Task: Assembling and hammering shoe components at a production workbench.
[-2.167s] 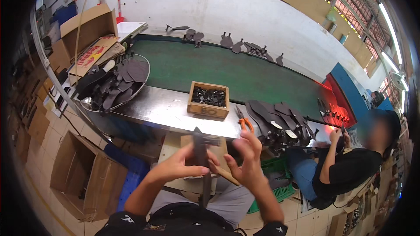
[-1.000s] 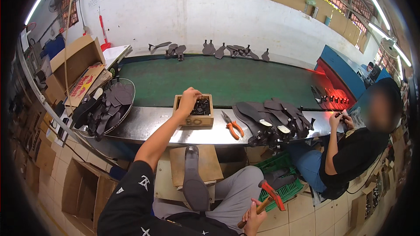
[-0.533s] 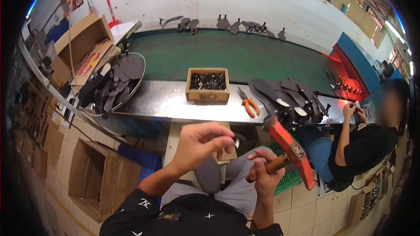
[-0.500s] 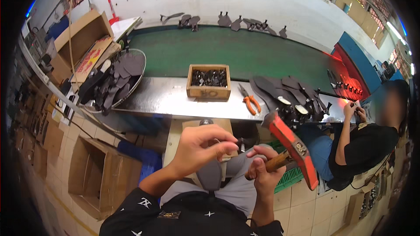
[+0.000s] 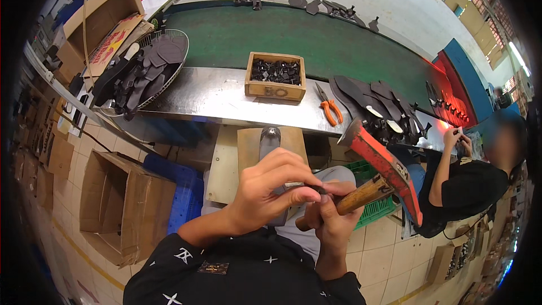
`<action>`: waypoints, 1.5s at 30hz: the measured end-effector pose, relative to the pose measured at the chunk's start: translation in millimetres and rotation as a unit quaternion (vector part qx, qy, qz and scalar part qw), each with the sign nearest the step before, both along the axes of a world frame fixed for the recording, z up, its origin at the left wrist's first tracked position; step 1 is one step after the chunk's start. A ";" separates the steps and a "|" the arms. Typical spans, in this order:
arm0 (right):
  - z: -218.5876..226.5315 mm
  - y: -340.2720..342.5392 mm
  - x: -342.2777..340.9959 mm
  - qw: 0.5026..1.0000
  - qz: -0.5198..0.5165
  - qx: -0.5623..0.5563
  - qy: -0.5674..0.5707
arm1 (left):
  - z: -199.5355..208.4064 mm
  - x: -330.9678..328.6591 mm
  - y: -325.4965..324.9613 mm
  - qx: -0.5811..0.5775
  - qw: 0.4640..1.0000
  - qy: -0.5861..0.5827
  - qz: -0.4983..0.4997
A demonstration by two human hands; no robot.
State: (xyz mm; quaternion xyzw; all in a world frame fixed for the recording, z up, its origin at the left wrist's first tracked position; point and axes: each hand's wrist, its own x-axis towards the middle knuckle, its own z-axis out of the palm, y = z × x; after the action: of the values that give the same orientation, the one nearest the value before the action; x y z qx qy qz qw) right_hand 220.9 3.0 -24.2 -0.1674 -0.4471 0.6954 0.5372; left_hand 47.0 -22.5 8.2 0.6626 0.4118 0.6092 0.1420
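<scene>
My right hand (image 5: 333,214) is wrapped round the wooden handle of a hammer (image 5: 384,161) with a red head, tilted up to the right. Its thumb and forefinger meet the fingertips of my left hand (image 5: 271,189). Between these fingertips is a small dark piece (image 5: 320,190), mostly hidden; its kind is not clear. My left hand is closed in a pinch on it. Beneath and behind my left hand stands a dark metal post with a rounded shiny top (image 5: 271,135), partly covered by the hand.
On the metal bench edge (image 5: 214,87) are a wooden box (image 5: 276,91) of small black parts, orange-handled pliers (image 5: 330,110) and a pile of dark soles (image 5: 372,104). A basket of soles (image 5: 180,59) stands left. Cardboard box (image 5: 124,209) is at lower left; a person (image 5: 468,181) sits right.
My hands have come together, the left fingertips now meeting the right ones at a small dark piece. The hammer stays in my right hand. The view has tilted lower, showing more of the post.
</scene>
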 end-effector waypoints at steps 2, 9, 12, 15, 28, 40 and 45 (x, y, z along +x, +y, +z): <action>2.5 0.7 0.2 0.998 -0.022 0.021 -0.047 | -3.3 -1.5 -3.1 0.015 1.000 0.018 0.019; -3.4 8.2 3.0 0.997 0.003 0.038 -0.068 | -1.2 -0.2 -12.2 0.033 0.998 0.055 0.026; -13.7 17.9 1.5 0.994 -0.009 0.055 -0.099 | -19.3 -12.0 -6.1 0.003 0.998 0.050 0.047; -21.2 32.7 -1.2 0.993 -0.022 0.018 -0.119 | -56.0 -38.0 9.7 -0.105 0.980 0.086 0.148; -80.7 126.1 -63.8 0.924 0.041 0.187 -0.332 | -153.2 -70.3 75.0 -0.191 0.966 0.056 0.164; -66.5 126.8 -71.9 0.743 -0.008 0.485 -0.461 | -159.3 -74.4 69.3 -0.162 0.980 -0.053 0.104; -58.0 122.1 -69.1 0.721 -0.021 0.488 -0.492 | -154.2 -75.0 66.9 -0.218 0.968 -0.044 0.116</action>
State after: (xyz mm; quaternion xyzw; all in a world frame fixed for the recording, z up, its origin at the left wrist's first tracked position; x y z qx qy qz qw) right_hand 151.8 125.1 -82.1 -0.2099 -0.9223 0.1890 0.2637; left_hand -28.0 44.4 -146.0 0.5361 0.6021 0.5454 0.2294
